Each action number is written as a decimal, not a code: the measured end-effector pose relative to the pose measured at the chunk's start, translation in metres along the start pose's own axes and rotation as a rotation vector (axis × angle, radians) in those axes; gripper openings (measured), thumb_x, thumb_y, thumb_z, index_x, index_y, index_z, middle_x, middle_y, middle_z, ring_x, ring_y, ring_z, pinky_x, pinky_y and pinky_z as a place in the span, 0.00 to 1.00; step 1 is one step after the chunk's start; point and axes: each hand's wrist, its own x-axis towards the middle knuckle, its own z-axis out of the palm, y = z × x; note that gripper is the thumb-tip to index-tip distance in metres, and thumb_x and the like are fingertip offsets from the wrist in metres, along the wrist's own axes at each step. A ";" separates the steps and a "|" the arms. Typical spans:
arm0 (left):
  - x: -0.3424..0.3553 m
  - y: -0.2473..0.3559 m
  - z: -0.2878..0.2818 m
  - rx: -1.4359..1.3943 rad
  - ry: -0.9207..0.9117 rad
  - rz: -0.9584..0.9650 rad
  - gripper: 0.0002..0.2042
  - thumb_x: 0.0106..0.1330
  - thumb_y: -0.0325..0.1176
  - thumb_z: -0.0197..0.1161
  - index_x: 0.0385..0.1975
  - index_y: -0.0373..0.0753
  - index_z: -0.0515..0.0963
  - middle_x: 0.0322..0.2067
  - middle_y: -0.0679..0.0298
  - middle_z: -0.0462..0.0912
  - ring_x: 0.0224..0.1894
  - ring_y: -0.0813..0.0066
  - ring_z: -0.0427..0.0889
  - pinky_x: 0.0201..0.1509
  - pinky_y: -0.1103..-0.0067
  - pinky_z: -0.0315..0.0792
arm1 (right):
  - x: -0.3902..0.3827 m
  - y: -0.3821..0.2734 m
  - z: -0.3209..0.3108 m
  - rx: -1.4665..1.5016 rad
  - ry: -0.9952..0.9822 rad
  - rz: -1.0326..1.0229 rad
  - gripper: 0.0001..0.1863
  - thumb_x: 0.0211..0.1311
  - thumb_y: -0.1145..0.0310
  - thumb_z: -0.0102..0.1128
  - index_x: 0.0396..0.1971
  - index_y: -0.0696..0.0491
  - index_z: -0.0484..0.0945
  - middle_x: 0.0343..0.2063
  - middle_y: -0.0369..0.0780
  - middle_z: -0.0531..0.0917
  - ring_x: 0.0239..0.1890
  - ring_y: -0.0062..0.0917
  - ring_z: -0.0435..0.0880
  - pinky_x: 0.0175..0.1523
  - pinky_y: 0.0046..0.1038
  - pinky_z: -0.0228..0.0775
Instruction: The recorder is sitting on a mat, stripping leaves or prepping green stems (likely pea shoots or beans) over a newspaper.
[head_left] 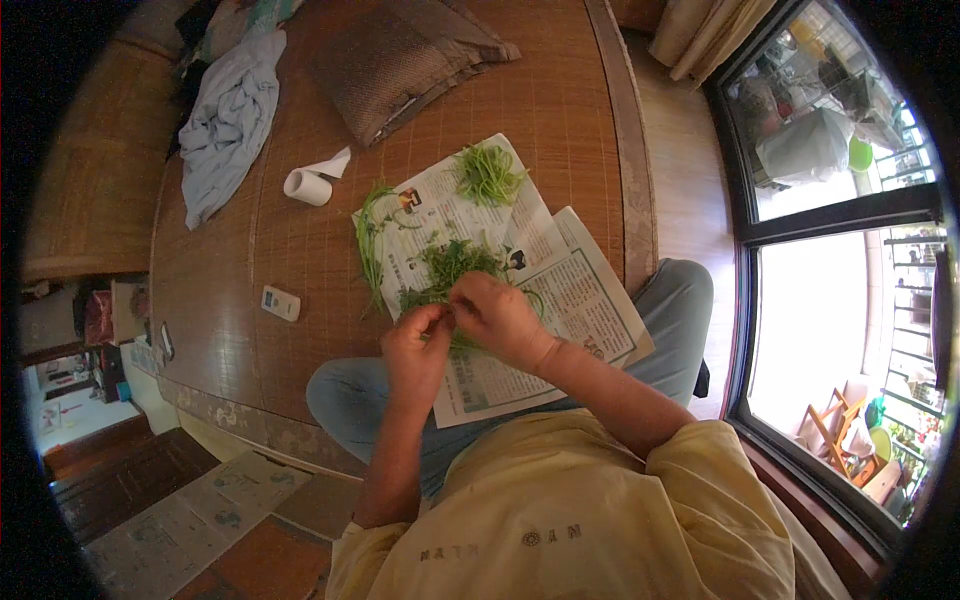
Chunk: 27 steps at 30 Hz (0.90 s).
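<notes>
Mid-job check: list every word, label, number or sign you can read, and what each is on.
Newspaper under the leafy greens: headlines and columns of print; the body text is too small to read, and I won't quote the rest.
Yellow shirt: dark letters and a round emblem, not quoted.
White remote: any markings too small to read.

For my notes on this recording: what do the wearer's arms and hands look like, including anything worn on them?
Both the left hand and the right hand are bare, without gloves. The forearms are uncovered too, and no watch shows. The short, loose sleeves are pale yellow, part of a shirt with dark lettering on its front.
</notes>
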 end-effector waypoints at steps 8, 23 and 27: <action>0.000 -0.003 0.001 -0.158 0.018 -0.141 0.06 0.61 0.25 0.63 0.36 0.31 0.81 0.29 0.66 0.84 0.30 0.86 0.77 0.35 0.84 0.72 | -0.004 0.006 0.001 0.115 0.022 0.145 0.05 0.53 0.72 0.55 0.29 0.57 0.74 0.26 0.49 0.76 0.30 0.45 0.77 0.36 0.37 0.69; 0.010 -0.018 -0.010 -0.439 0.062 -0.122 0.06 0.66 0.26 0.60 0.39 0.33 0.78 0.35 0.67 0.81 0.38 0.83 0.78 0.45 0.85 0.71 | -0.018 0.017 0.002 0.137 0.029 0.199 0.05 0.58 0.75 0.52 0.33 0.59 0.75 0.27 0.40 0.77 0.28 0.21 0.74 0.35 0.25 0.69; 0.013 -0.020 -0.018 -0.480 0.141 -0.098 0.06 0.66 0.27 0.59 0.38 0.33 0.77 0.35 0.65 0.81 0.38 0.80 0.79 0.46 0.83 0.72 | -0.026 0.027 0.001 0.236 -0.014 0.324 0.05 0.59 0.76 0.52 0.34 0.59 0.75 0.26 0.38 0.76 0.28 0.18 0.73 0.34 0.24 0.68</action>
